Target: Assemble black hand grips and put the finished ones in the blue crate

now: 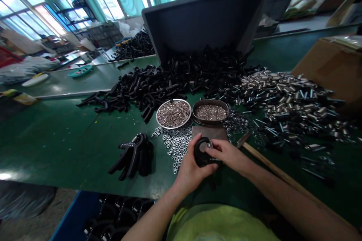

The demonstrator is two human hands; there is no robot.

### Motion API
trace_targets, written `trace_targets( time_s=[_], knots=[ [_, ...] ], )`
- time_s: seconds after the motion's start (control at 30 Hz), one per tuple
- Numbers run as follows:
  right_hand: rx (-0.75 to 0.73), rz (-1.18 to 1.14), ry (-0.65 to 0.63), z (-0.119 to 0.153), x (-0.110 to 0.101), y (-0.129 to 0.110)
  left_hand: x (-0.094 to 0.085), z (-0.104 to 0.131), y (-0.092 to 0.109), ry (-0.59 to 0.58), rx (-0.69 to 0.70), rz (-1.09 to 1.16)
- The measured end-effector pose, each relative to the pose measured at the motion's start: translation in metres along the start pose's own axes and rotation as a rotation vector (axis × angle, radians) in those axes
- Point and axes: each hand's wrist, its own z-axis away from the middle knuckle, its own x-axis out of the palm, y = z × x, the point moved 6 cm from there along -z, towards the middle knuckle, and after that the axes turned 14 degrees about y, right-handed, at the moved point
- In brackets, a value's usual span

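Note:
My left hand (192, 165) is wrapped round a black plastic clamp (199, 155) with a curved, hooked outline, held just above the table near me. With its fingertips, my right hand (226, 152) pinches a small silver ridged piece (209, 144), spring-like, at the clamp's inner side. Part of the clamp is hidden by my fingers. Beyond my hands lies a flat metal plate (209, 132). Many hex nuts (177, 145) are spread just left of my hands. Further left, several black clamps (134, 156) lie together on the green table (85, 143).
A round dish of metal pins (173, 113) and an oval tin of small metal parts (210, 113) stand ahead. Behind, black parts spill from a tilted grey bin (209, 19). Silver cylinders and bolts (291, 98) heap at right, near a wooden-handled hammer (268, 163) and a cardboard box (330, 69).

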Motion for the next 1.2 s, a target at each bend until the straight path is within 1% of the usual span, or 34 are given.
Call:
trace_targets(
  time_s=[0.07, 0.13, 0.23, 0.3, 0.37, 0.43, 0.53, 0.63, 0.7, 0.73, 0.8, 0.83, 0.9, 0.97, 1.03, 1.1, 1.2],
  knots=[
    [-0.078, 0.097, 0.097, 0.002, 0.000, -0.009, 0.000, 0.003, -0.006, 0.039, -0.021, 0.051],
    [-0.146, 0.278, 0.135, 0.005, 0.002, -0.014, -0.001, 0.006, -0.010, 0.058, -0.019, 0.054],
    [-0.215, 0.538, 0.114, 0.010, 0.004, -0.018, -0.003, 0.007, -0.011, 0.060, 0.039, -0.026],
    [-0.237, 0.675, 0.092, 0.012, 0.005, -0.017, -0.003, 0.006, -0.011, 0.028, 0.077, -0.057],
    [-0.246, 0.775, 0.056, 0.012, 0.007, -0.015, -0.001, 0.004, -0.013, -0.022, 0.100, -0.055],
    [-0.251, 0.822, 0.020, 0.009, 0.010, -0.012, 0.003, 0.002, -0.017, -0.058, 0.104, -0.038],
    [-0.228, 0.877, 0.002, 0.000, 0.006, -0.006, 0.011, -0.005, -0.026, -0.085, 0.066, -0.019],
    [-0.184, 1.069, -0.063, -0.017, -0.005, -0.001, 0.013, -0.021, -0.033, -0.107, 0.072, -0.123],
    [-0.196, 1.205, -0.110, -0.033, -0.010, -0.003, 0.005, -0.040, -0.033, -0.063, 0.160, -0.274],
    [-0.223, 1.238, -0.105, -0.042, -0.011, -0.008, -0.004, -0.052, -0.031, -0.007, 0.218, -0.358],
    [-0.305, 1.239, -0.043, -0.062, -0.007, -0.021, -0.029, -0.078, -0.026, 0.164, 0.318, -0.532],
    [-0.345, 1.222, -0.003, -0.074, -0.002, -0.028, -0.043, -0.091, -0.024, 0.253, 0.340, -0.633],
    [-0.406, 1.189, 0.062, -0.097, 0.013, -0.038, -0.067, -0.113, -0.025, 0.395, 0.329, -0.843],
    [-0.435, 1.174, 0.103, -0.119, 0.032, -0.042, -0.082, -0.131, -0.028, 0.462, 0.293, -0.978],
    [-0.450, 1.159, 0.135, -0.138, 0.050, -0.042, -0.088, -0.142, -0.031, 0.474, 0.275, -1.018],
    [-0.453, 1.140, 0.154, -0.151, 0.065, -0.039, -0.088, -0.148, -0.034, 0.470, 0.276, -1.013],
    [-0.449, 1.093, 0.180, -0.160, 0.075, -0.032, -0.087, -0.149, -0.036, 0.480, 0.277, -0.998]
  ],
)
